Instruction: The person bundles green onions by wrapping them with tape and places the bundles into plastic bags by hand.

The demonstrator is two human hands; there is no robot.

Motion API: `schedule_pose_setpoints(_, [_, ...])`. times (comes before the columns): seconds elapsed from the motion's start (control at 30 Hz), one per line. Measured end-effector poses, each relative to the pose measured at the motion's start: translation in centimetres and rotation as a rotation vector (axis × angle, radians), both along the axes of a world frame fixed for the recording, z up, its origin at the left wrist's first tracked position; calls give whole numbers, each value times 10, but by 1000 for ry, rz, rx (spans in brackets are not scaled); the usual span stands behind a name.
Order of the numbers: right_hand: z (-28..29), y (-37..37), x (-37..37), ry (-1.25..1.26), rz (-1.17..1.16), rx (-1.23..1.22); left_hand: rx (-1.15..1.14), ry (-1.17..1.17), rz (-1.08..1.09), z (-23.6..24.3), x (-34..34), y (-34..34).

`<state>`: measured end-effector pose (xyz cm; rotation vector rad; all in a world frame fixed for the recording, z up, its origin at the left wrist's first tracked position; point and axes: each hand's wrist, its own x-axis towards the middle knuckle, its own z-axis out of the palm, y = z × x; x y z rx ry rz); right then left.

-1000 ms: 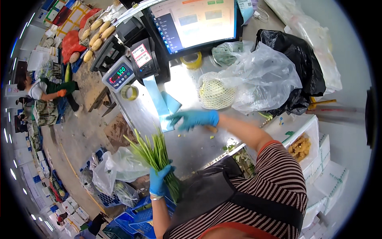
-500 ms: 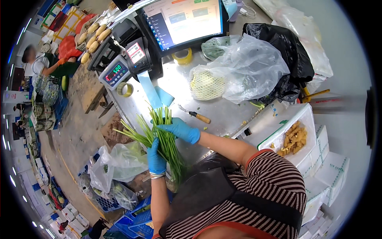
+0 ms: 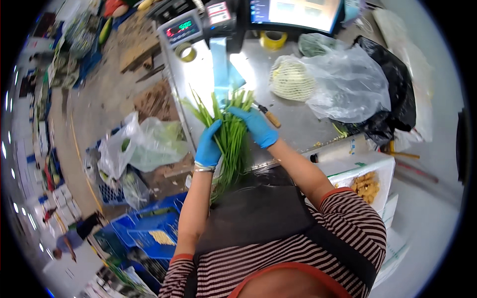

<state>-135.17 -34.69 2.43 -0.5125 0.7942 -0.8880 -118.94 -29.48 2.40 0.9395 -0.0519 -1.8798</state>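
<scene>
A bunch of long, thin green stalks like chives (image 3: 232,144) is held upright in front of my apron, over the near edge of the metal table (image 3: 295,121). My left hand (image 3: 208,145), in a blue glove, is closed round its left side. My right hand (image 3: 258,128), also blue-gloved, grips the upper stalks from the right; some fingertips are hidden among them. Stalk ends fan out above both hands, while the lower ends hang toward the apron. Just beyond my right hand lies a wooden-handled knife (image 3: 273,119), its blade partly covered.
Blue label strips (image 3: 218,64), a scale (image 3: 181,31) and tape rolls (image 3: 185,52) are farther back, near a monitor (image 3: 298,14). At right sit a netted pale vegetable (image 3: 289,80), clear plastic (image 3: 350,84), black plastic (image 3: 401,92) and a foam box (image 3: 385,188) of ginger. Blue crates (image 3: 166,218) stand lower left.
My view has turned, shifting the table rightward and up in the picture. Both hands still hold the bunch, which now stands more upright; my right hand is closer to the knife.
</scene>
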Motion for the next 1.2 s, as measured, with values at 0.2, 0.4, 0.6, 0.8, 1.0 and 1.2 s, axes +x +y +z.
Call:
schedule_pose_setpoints(0.2, [-12,2,-2,-21,-7,17,-43,-133,-18,2,2,1])
schedule_pose_setpoints(0.4, [-37,-2,-2,199,-80,-136,-101,-435,-156,-9,-16,-21])
schedule_pose_setpoints(0.6, [-63,-13,-24,95,-237,12,-33,-343,-42,-47,1,-49])
schedule_pose_setpoints(0.8, [-61,-13,-46,273,-191,-20,-36,-1624,-336,-79,-10,-74])
schedule_pose_setpoints(1.0, [-40,-6,-82,420,-266,-107,-739,-1068,-710,-23,-88,-58])
schedule_pose_setpoints(1.2, [67,11,-196,724,-517,-304,-974,-1177,-1063,-83,-49,0])
